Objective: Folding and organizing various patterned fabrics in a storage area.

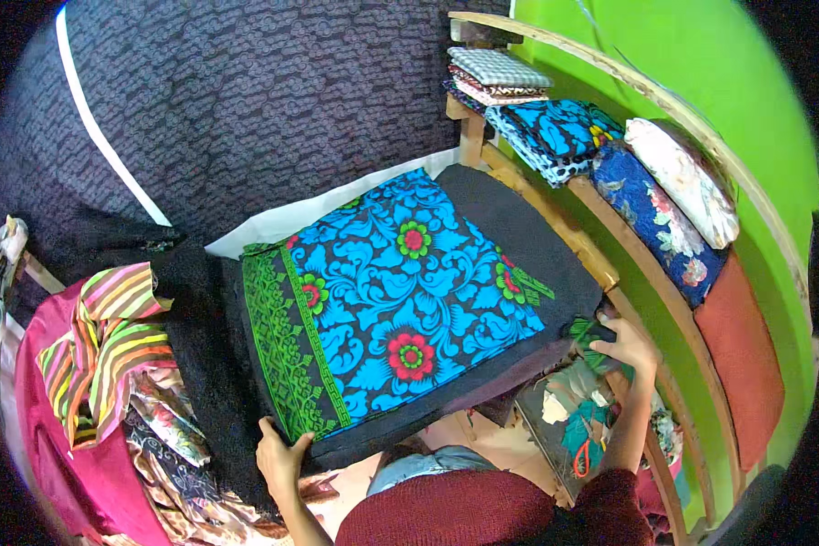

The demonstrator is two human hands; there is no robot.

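Note:
A blue, black and red flowered cloth (400, 291) with a green border (287, 346) lies spread over a black-covered ironing table (500, 205). At the near left corner of the border, my left hand (280, 455) rests with thumb and forefinger apart, the thumb touching the cloth's edge. My right hand (628, 344) is at the table's near right corner, its fingers closed about a green part of cloth (587, 335) hanging there. Some of the right fingertips are hidden against the dark edge.
Left of the table, a striped cloth (109, 346) lies on a magenta cloth (55, 437). Folded fabrics (555, 132) and a rust-coloured cushion (742, 355) line the wooden bench (646, 237) on the right. A tray (551, 437) of scraps and red-handled scissors (584, 460) sits below my right arm.

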